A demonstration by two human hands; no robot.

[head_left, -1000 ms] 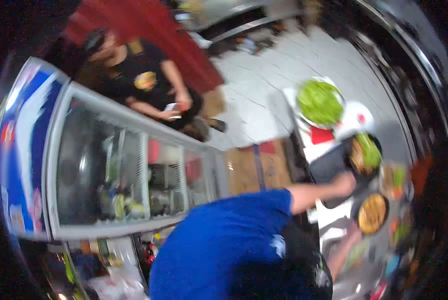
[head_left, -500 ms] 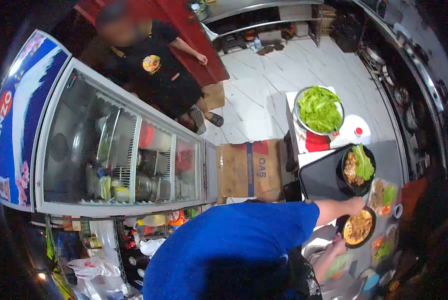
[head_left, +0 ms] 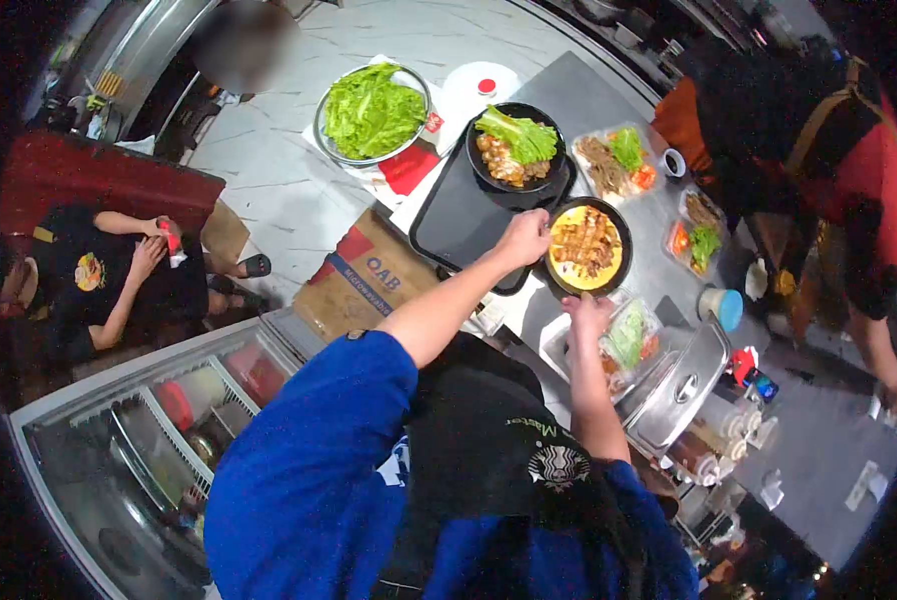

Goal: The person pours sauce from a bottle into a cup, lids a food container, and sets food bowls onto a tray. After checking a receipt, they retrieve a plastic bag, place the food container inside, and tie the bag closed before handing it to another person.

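A black bowl (head_left: 621, 262) with yellow food and browned meat pieces sits by the tray's corner. My left hand (head_left: 526, 240) is closed on its left rim, the thumb and fingers pinched together. At its lower rim, my right hand (head_left: 591, 314) is closed on the edge. Just beyond, a second black bowl (head_left: 517, 150) holds lettuce and meat on the black tray (head_left: 449, 215). Clear packs of meat and vegetables (head_left: 614, 165) lie to the right.
A bowl of lettuce (head_left: 374, 112) stands at the back left. Beside my right arm are a lidded metal container (head_left: 681, 385) and a blue-lidded tub (head_left: 727, 308). One person (head_left: 89, 275) is at far left, another (head_left: 849, 180) at right.
My view has turned, so the counter appears nearer the middle. Both my hands remain at the bowl of yellow food. The person at left now has both hands together at a red and white item.
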